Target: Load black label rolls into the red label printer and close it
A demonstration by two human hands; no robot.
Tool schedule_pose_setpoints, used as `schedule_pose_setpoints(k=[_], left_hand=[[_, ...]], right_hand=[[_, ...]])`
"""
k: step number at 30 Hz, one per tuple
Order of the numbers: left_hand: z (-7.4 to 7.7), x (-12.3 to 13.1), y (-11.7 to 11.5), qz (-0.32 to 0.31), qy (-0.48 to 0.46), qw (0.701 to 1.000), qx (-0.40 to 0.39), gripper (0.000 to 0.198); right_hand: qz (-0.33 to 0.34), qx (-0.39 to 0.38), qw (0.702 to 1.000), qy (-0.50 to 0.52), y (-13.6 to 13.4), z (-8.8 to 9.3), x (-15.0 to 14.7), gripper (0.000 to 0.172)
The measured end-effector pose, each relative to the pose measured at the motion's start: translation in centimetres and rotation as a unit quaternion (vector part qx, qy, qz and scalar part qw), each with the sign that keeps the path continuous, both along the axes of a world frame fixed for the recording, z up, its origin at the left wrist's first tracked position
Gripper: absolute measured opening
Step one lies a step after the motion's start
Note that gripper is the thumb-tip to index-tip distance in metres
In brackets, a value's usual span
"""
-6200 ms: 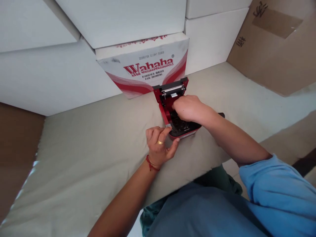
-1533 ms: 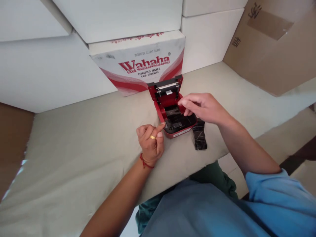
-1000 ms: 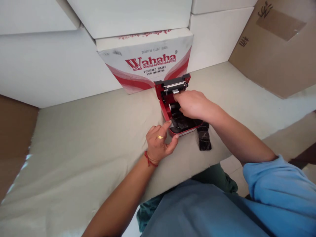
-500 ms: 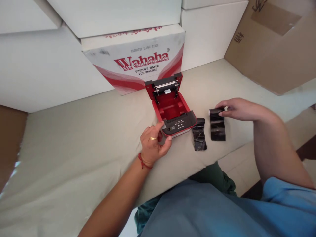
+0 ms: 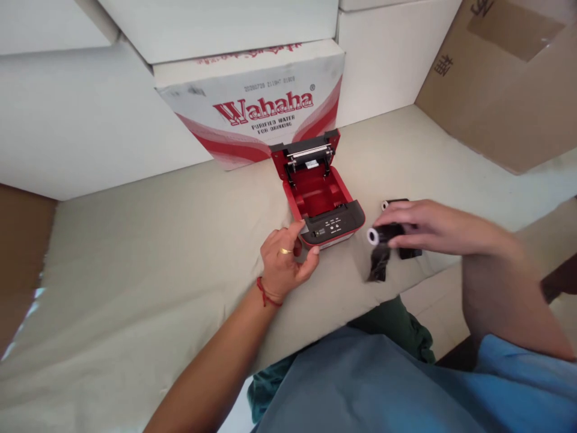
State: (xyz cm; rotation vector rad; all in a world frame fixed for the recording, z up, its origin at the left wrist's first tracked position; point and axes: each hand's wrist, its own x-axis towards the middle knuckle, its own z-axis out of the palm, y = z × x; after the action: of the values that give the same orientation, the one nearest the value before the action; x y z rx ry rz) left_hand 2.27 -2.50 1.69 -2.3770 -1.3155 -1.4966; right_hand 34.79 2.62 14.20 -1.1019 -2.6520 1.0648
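A red and black label printer (image 5: 333, 225) stands on the cloth-covered table with its lid raised and its red inner bay exposed. At its front left corner, my left hand (image 5: 282, 258) rests with curled fingers and thumb gripping the casing. To the right of the printer, my right hand (image 5: 419, 225) pinches a black ribbon roll (image 5: 383, 233) with a white core. A loose length of ribbon hangs from that roll towards the table. Partly hidden behind my right hand lies a second black ribbon roll (image 5: 396, 201), its unrolled end showing below my fingers.
A Wahaha water carton (image 5: 265, 120) stands right behind the printer's lid. White boxes (image 5: 72, 114) line the back, and a brown cardboard box (image 5: 505, 90) is at the right. The table's front edge runs close to my body.
My right hand has left the far right roll and moved left and nearer to me. It now has the left ribbon roll lifted. My left hand stays at the printer's corner.
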Motion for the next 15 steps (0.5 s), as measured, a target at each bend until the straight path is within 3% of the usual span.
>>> schedule_pose_setpoints(k=[3, 5, 8, 11, 15], left_hand=[[0.0, 0.0, 0.0, 0.001, -0.001, 1.000, 0.001, 0.044], [0.0, 0.0, -0.1, 0.006, 0.002, 1.000, -0.002, 0.044], [-0.1, 0.0, -0.1, 0.016, 0.007, 1.000, 0.008, 0.046], [0.0, 0.2, -0.2, 0.041, -0.002, 0.997, 0.062, 0.057], [0.2, 0.6, -0.4, 0.047, 0.020, 0.991, 0.123, 0.072]], right_hand=[[0.045, 0.001, 0.998, 0.047, 0.5, 5.1, -0.2, 0.035], [0.038, 0.052, 0.997, 0.051, 1.7, 6.1, -2.5, 0.035], [-0.019, 0.145, 0.989, 0.018, 3.8, 4.2, -7.7, 0.037], [-0.071, 0.204, 0.971, -0.104, 5.1, 1.5, -12.3, 0.039], [-0.081, 0.219, 0.947, -0.220, 5.1, 0.5, -15.1, 0.040]])
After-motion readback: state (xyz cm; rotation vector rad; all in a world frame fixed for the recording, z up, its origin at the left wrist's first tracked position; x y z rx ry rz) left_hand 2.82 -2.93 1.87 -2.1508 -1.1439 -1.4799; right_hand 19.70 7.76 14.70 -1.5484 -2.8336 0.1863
